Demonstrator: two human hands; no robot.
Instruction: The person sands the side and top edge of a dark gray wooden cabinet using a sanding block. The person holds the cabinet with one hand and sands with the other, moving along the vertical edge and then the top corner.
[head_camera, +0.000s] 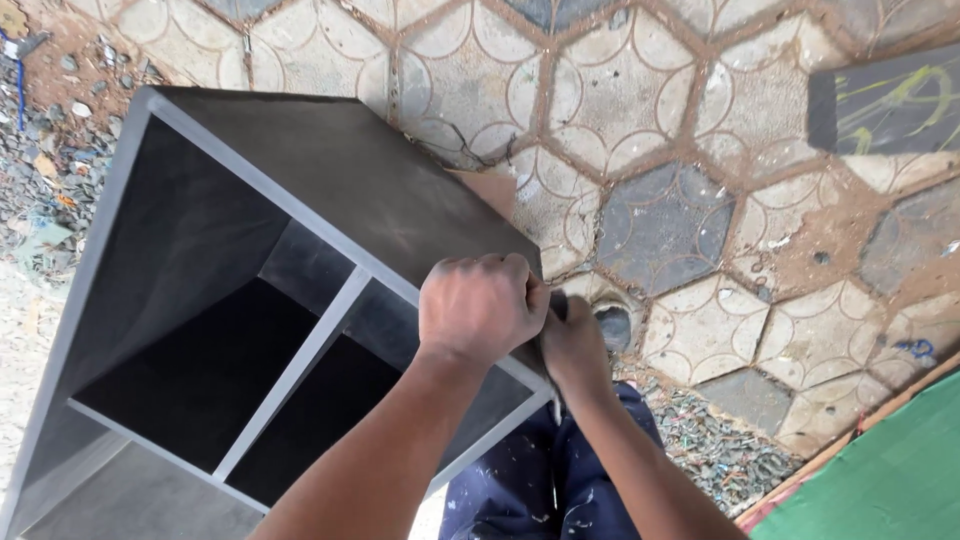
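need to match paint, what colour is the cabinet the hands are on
Dark grey to black, with lighter grey front edges, on the cabinet; the head view shows it.

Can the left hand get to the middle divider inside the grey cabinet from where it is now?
Probably yes. The left hand rests on the front edge of the grey cabinet, the front is open, and nothing lies between it and the divider.

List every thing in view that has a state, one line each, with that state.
Cabinet: dark grey, tipped on its side, open front facing the camera, compartments empty.
Left hand: fist closed over the cabinet's front corner edge.
Right hand: pressed against the same corner, partly hidden; what it holds cannot be told.
Paving: hexagon tiles, dusty, cracked in places.
Green sheet: lying flat.
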